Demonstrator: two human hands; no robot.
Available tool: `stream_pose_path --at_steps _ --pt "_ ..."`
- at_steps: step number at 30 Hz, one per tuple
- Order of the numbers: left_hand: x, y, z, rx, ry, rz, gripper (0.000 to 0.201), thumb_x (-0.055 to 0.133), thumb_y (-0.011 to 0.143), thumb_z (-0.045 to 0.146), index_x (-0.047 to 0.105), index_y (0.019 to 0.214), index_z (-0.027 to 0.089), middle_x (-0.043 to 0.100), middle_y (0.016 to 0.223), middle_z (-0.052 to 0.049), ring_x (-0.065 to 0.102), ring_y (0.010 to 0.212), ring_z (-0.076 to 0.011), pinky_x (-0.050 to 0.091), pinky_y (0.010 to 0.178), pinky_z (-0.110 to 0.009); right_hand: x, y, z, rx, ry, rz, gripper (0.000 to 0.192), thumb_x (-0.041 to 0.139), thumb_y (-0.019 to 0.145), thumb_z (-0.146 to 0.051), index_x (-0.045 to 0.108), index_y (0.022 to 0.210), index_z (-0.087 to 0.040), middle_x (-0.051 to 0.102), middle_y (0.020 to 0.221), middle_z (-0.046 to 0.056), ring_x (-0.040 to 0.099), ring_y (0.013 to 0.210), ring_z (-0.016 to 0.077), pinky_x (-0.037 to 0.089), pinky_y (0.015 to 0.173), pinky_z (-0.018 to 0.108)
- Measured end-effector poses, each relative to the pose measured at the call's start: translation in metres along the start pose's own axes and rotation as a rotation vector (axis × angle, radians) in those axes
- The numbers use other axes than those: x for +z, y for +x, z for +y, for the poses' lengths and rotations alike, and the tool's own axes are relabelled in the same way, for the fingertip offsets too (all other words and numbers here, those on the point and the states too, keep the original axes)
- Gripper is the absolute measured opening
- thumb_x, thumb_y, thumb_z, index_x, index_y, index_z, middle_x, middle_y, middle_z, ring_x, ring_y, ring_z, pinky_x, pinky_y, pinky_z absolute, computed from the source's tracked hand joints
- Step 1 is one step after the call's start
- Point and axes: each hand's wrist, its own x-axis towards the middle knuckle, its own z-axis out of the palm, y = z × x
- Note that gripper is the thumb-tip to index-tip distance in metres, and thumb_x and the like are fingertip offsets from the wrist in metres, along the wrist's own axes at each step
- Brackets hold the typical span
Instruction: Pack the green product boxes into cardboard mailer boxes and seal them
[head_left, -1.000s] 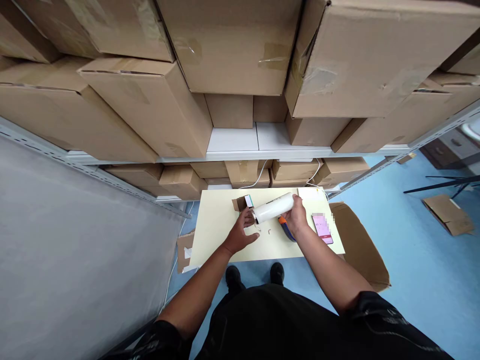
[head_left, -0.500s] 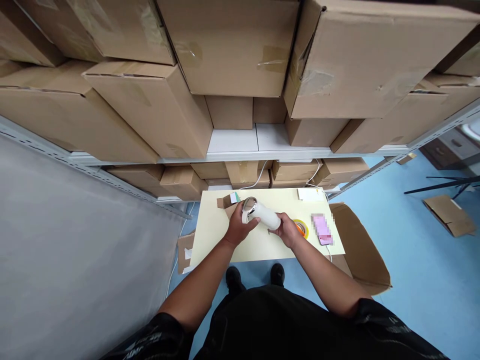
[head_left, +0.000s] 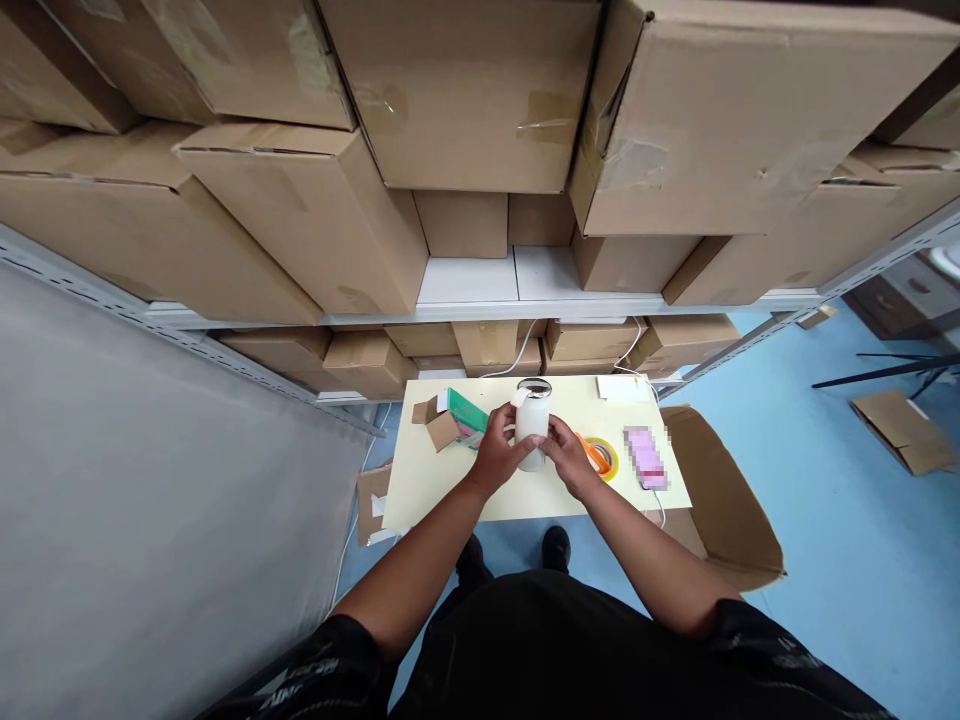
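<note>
A white tumbler (head_left: 532, 415) with a shiny metal rim at its top and a pale handle or strap stands nearly upright over the table. My left hand (head_left: 501, 448) is closed around its left side, and my right hand (head_left: 568, 454) grips it from the right, the thumbs close together on the front. Left of my left hand lies a green box (head_left: 466, 412) with open brown cardboard flaps (head_left: 442, 431). An orange and yellow tape roll (head_left: 604, 460) sits just right of my right hand.
The pale table (head_left: 435, 490) also carries a pink-screened phone (head_left: 645, 458) and a white box (head_left: 624, 388) at the back. Shelves of cardboard boxes (head_left: 465, 90) rise behind it. An open carton (head_left: 724, 510) stands on the floor to the right.
The tumbler has turned from lying tilted to nearly upright. My right hand has moved from its base to its side, and the green box is now more exposed.
</note>
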Motion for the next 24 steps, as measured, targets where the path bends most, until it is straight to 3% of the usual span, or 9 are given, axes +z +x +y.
stream_pose_path --at_steps 3,8,11,15,24 --pt "-0.0011 -0.0035 -0.0025 -0.056 0.057 0.033 0.071 0.085 0.077 0.049 0.057 0.137 0.023 0.056 0.134 -0.013 0.058 0.124 -0.0295 0.055 0.094 -0.039 0.0002 -0.0028 -0.0016 0.039 -0.007 0.008 0.044 0.07 0.086 -0.043 0.066 0.128 -0.031 0.072 0.121 0.004 0.065 0.104 0.0251 0.054 0.083 0.036" --pt "-0.0069 -0.0011 -0.0053 -0.115 -0.047 -0.032 0.064 0.076 0.086 0.052 0.053 0.138 0.022 0.067 0.119 -0.01 0.065 0.112 -0.0254 0.053 0.095 -0.04 -0.0055 -0.002 0.002 0.039 -0.039 0.059 0.035 0.067 0.086 -0.042 0.069 0.118 -0.029 0.071 0.112 0.004 0.064 0.094 0.0221 0.054 0.075 0.034" --pt "-0.0055 -0.0026 -0.0071 -0.144 -0.092 -0.014 0.059 0.075 0.085 0.052 0.051 0.13 0.022 0.068 0.116 -0.009 0.067 0.107 -0.0235 0.052 0.095 -0.04 -0.0066 -0.0005 0.0036 0.019 -0.039 0.084 0.039 0.069 0.083 -0.04 0.069 0.121 -0.028 0.07 0.107 0.003 0.062 0.086 0.0197 0.054 0.073 0.034" --pt "-0.0007 -0.0073 -0.0059 -0.166 -0.125 -0.032 0.046 0.069 0.089 0.054 0.054 0.118 0.022 0.069 0.121 -0.01 0.067 0.108 -0.0242 0.053 0.092 -0.039 -0.005 -0.0006 0.0025 -0.02 -0.071 0.082 0.046 0.07 0.083 -0.04 0.068 0.128 -0.029 0.069 0.116 0.004 0.06 0.081 0.0179 0.053 0.071 0.034" --pt "-0.0035 -0.0077 -0.0056 -0.138 0.095 0.043 0.057 0.078 0.081 0.05 0.064 0.127 0.02 0.061 0.13 -0.013 0.059 0.122 -0.0286 0.051 0.098 -0.04 -0.0042 0.0017 0.0038 -0.028 -0.032 0.16 0.041 0.076 0.082 -0.046 0.071 0.117 -0.026 0.07 0.111 0.006 0.06 0.077 0.0171 0.052 0.067 0.033"
